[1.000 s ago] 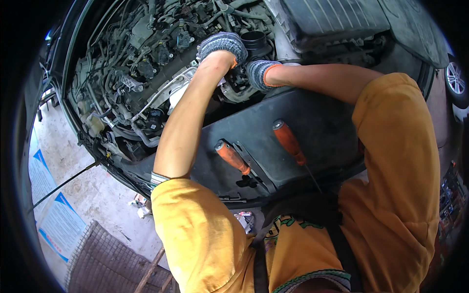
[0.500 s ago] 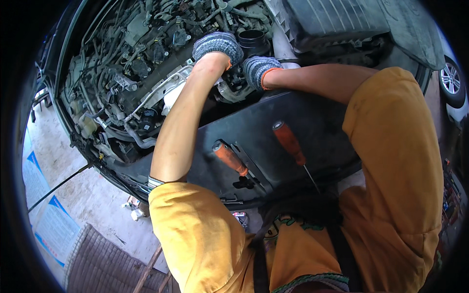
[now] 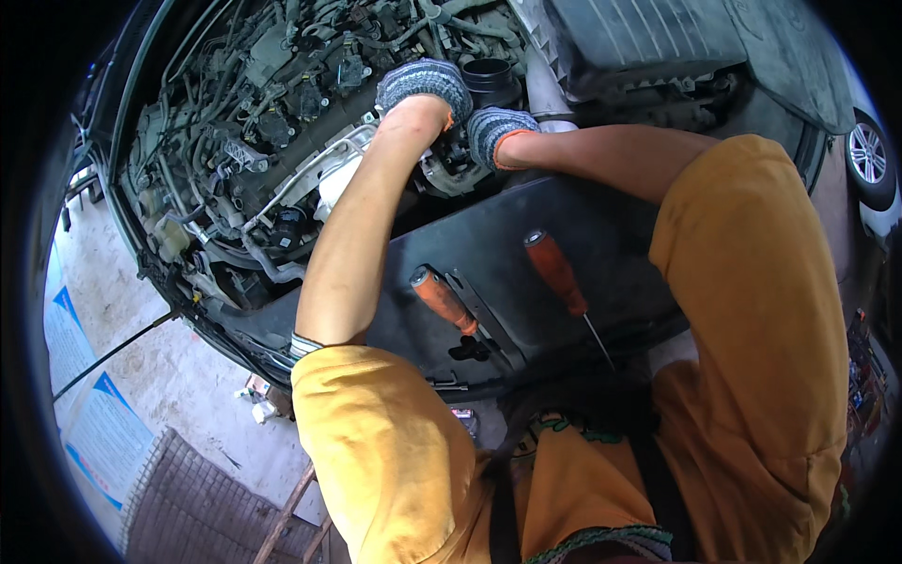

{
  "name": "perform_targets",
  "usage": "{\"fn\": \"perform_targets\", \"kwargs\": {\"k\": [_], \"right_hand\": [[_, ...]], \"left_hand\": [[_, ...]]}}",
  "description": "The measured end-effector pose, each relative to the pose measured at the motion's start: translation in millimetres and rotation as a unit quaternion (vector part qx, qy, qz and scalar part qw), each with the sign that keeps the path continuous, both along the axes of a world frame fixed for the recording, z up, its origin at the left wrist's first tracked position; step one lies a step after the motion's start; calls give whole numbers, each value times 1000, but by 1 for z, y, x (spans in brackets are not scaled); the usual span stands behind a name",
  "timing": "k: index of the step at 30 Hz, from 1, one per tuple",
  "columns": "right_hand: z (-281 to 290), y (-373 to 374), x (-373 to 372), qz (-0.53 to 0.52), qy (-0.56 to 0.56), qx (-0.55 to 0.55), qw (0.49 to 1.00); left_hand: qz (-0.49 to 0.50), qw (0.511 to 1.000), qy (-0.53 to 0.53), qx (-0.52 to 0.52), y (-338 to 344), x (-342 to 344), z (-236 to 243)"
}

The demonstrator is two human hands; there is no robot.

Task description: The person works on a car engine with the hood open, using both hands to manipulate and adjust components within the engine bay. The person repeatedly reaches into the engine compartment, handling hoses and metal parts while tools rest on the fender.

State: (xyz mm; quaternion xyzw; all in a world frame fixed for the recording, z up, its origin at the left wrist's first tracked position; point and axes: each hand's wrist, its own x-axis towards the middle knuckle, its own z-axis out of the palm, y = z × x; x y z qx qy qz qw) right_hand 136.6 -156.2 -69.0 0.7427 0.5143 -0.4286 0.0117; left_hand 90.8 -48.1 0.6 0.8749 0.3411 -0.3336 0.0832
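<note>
In grey knit gloves, my left hand [image 3: 423, 92] reaches down among engine parts beside a black round intake duct [image 3: 489, 80]; its fingertips are hidden. Just right of it and lower, my right hand [image 3: 498, 133] is curled over parts near a metal bracket [image 3: 446, 177]; whatever it grips is hidden. Below both hands, two orange-handled screwdrivers [image 3: 554, 268] [image 3: 442, 301] lie on the dark front cover [image 3: 489, 226], the left one over a flat dark metal tool.
A black ribbed box [image 3: 639, 52] fills the engine bay's upper right. Hoses and wiring [image 3: 244, 141] crowd the left. A support rod [image 3: 113, 357] angles across the lower left, over pale floor with printed sheets [image 3: 103, 437]. A car wheel [image 3: 869, 155] stands at far right.
Both hands stay at the same spot in the engine bay, with only slight shifts. My right forearm sits a little farther left than a second ago. The screwdrivers are unmoved.
</note>
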Motion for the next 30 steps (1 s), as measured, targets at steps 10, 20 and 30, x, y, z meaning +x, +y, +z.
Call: {"fn": "perform_targets", "kwargs": {"k": [10,20,30], "right_hand": [[-7,-4,-4,-29,-13,22,999],[1,-7,2,-5,15,32,999],[16,-5,5,67,6,5,998]], "left_hand": [[-21,1000,3,-22,-15,-6,21],[-21,999,-15,-22,-26,-22,17],[-6,999,-29,-23,-36,-31,29]]}}
